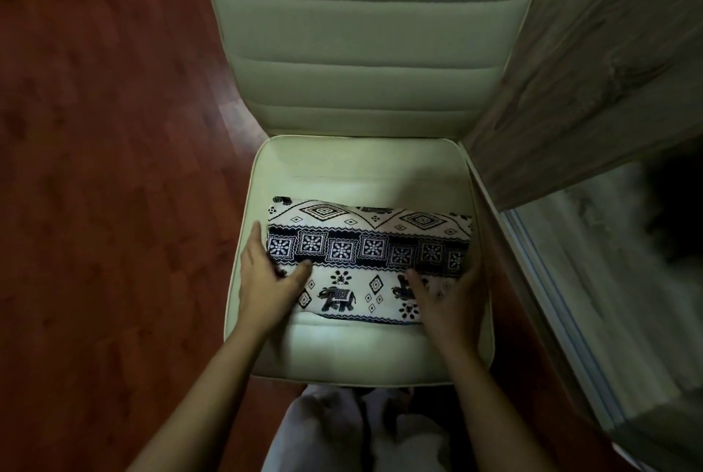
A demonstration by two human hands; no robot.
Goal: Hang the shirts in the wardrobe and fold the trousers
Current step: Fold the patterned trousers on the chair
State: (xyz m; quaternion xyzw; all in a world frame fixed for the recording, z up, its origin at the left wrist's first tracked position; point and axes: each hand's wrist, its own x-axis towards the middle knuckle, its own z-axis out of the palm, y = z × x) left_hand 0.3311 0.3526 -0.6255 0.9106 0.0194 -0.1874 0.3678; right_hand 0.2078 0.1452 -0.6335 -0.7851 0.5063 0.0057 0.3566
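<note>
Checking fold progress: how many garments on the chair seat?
1: the folded patterned trousers lie across the chair seat, left hand holding their left end, right hand the right end. Others may be hidden underneath.

Clear over bare seat [365, 171] strip between trousers [365, 254] and backrest [372, 34]. Blocked at far edge by backrest, upright, full width. Tight along right edge: wood panel [593, 72] just beside. Open beyond left edge, over floor [95, 167]. Filled across middle by trousers, gripped at ends by left hand [266, 281], right hand [452, 304]. Narrow bare strip along near edge, between forearms.
</note>
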